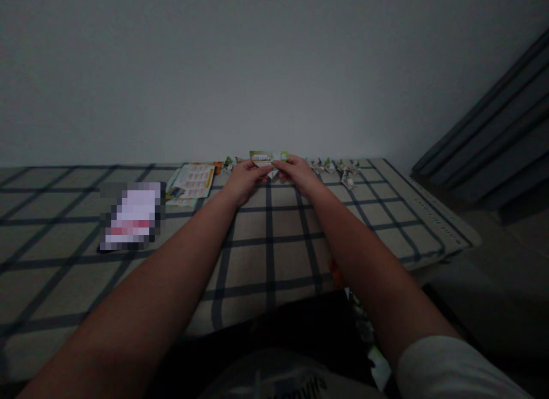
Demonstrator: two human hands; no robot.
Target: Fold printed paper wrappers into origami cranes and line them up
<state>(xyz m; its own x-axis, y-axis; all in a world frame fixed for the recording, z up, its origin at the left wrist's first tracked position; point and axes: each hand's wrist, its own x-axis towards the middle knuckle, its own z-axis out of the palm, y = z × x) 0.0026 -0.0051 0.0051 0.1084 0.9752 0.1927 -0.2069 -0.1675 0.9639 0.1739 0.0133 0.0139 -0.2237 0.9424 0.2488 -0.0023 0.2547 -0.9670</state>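
Both arms reach out over the checked tablecloth (289,244) toward the wall. A piece of folded printed paper (261,157), green and white with a pointed lower tip, is held up between my hands. My left hand (245,180) pinches its left part, thumb in front. On the other side my right hand (298,171) grips the paper, its thumb close to the left thumb. Most of the other fingers are hidden behind the paper. Several small folded paper pieces (348,173) lie just right of my right hand, and another folded piece (229,163) is left of my left hand.
A stack of printed sheets (195,182) lies to the left. Nearer on that side is a phone-like device (132,216), blurred out. Grey wall (274,73) rises behind the table. At the right, past the table edge, hangs a dark curtain (493,124). More paper scraps (377,364) sit beside my lap.
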